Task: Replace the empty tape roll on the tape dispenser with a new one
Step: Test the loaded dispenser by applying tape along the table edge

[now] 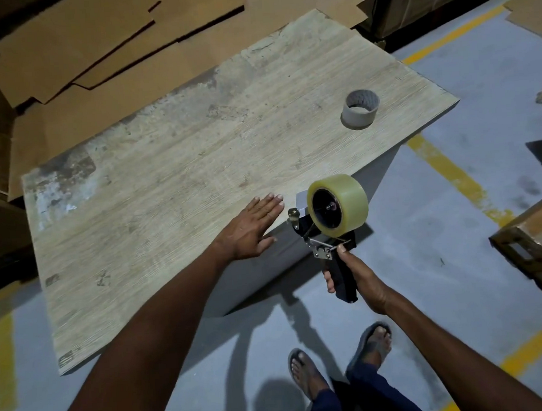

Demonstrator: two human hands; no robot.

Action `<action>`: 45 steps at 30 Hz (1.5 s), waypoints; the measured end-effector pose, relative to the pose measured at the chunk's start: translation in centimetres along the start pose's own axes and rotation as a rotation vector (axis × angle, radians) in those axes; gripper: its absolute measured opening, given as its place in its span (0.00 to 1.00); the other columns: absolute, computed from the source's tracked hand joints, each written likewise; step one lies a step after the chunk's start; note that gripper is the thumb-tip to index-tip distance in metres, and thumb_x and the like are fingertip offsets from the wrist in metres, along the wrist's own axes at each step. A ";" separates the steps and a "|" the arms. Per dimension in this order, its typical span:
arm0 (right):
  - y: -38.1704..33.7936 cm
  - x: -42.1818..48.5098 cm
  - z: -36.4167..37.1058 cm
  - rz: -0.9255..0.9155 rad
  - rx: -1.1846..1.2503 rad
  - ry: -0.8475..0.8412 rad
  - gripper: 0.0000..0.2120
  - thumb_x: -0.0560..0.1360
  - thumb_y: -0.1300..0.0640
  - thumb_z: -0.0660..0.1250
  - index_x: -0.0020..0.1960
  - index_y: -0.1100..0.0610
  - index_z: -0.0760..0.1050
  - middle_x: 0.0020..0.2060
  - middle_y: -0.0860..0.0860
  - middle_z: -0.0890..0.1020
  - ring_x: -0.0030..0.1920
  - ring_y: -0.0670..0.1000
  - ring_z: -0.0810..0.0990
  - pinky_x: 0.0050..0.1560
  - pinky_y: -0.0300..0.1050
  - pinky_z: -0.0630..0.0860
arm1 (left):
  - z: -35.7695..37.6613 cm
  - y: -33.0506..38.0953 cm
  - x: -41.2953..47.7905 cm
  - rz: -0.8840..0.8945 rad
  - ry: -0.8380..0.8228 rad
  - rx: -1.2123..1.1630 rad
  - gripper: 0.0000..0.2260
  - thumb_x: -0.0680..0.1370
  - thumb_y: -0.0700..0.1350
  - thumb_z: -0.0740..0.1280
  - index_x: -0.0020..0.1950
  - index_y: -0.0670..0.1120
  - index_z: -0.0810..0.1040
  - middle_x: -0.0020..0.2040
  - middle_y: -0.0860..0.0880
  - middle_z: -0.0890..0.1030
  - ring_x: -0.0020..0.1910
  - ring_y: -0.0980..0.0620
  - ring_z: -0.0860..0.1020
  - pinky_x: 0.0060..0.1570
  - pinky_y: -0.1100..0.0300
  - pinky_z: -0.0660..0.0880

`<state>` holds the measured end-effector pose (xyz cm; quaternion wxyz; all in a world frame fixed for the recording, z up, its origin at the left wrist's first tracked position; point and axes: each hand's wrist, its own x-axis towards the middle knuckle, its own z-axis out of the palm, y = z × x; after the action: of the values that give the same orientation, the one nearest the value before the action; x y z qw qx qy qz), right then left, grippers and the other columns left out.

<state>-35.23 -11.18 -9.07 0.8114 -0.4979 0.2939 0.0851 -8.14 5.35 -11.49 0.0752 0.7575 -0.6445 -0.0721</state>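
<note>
Now the person's right hand (pixel 355 276) is wrapped tight around the black handle of the tape dispenser (pixel 327 230), holding it up just off the near right edge of the table (pixel 171 167). 1 full, clear new tape roll (pixel 339 208) already sits on the dispenser's wheel. The empty tape roll (pixel 359 108), just a grey ring, stands on the far right part of the table, well apart from the dispenser. The left hand (pixel 252 229) is open with fingers together, hovering flat over the table's near edge and holding nothing.

The swap looks nearly done. To finish well, the left hand should probably push the roll fully onto the wheel, then pull the loose end through the front. Keeping the handle steady would help.
</note>
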 end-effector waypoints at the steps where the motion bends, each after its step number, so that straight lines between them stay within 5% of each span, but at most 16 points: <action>1: -0.1 -0.2 0.2 -0.003 -0.015 -0.003 0.35 0.74 0.28 0.62 0.52 0.62 0.74 0.41 0.58 0.78 0.37 0.55 0.77 0.46 0.51 0.76 | 0.1 0.3 -0.1 -0.018 0.012 -0.008 0.37 0.79 0.51 0.68 0.83 0.41 0.55 0.83 0.42 0.54 0.83 0.45 0.49 0.80 0.43 0.51; 9: -1.9 -1.4 0.3 -0.028 -0.198 0.079 0.32 0.78 0.29 0.55 0.46 0.60 0.71 0.32 0.55 0.77 0.29 0.51 0.72 0.29 0.39 0.67 | 0.5 0.4 -0.1 -0.058 0.088 -0.039 0.39 0.74 0.46 0.72 0.81 0.40 0.60 0.82 0.41 0.59 0.82 0.44 0.53 0.80 0.44 0.53; 24: 0.9 -2.1 0.8 -0.118 -0.318 0.231 0.28 0.77 0.29 0.61 0.37 0.54 0.68 0.31 0.54 0.74 0.29 0.52 0.70 0.31 0.44 0.66 | 0.5 0.6 -0.2 -0.060 0.132 -0.005 0.38 0.74 0.47 0.72 0.81 0.40 0.62 0.81 0.42 0.61 0.82 0.45 0.56 0.80 0.46 0.54; 36: 2.2 0.4 1.9 -0.153 -0.465 0.295 0.39 0.70 0.18 0.54 0.41 0.56 0.73 0.32 0.53 0.76 0.35 0.54 0.74 0.40 0.54 0.72 | 0.9 0.6 -0.5 -0.095 0.205 -0.035 0.36 0.75 0.47 0.75 0.79 0.39 0.66 0.80 0.41 0.65 0.81 0.44 0.59 0.80 0.47 0.55; 42: 1.2 0.0 2.4 -0.131 -0.409 0.304 0.40 0.68 0.18 0.55 0.42 0.58 0.72 0.32 0.55 0.75 0.28 0.52 0.73 0.29 0.45 0.72 | 0.8 0.7 -0.6 -0.103 0.212 -0.027 0.36 0.74 0.48 0.76 0.79 0.41 0.67 0.80 0.42 0.65 0.81 0.46 0.60 0.80 0.50 0.55; 45: 1.0 -0.6 2.2 -0.144 -0.478 0.327 0.38 0.69 0.18 0.55 0.39 0.56 0.70 0.32 0.54 0.76 0.31 0.54 0.74 0.33 0.51 0.74 | 0.7 0.8 -0.6 -0.109 0.210 -0.019 0.36 0.74 0.48 0.76 0.79 0.41 0.67 0.80 0.43 0.65 0.81 0.47 0.60 0.80 0.53 0.53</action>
<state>-35.25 -8.71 -8.80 0.6170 -0.7016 0.3562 0.0129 -9.17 5.85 -11.97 0.1454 0.7940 -0.5903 -0.0023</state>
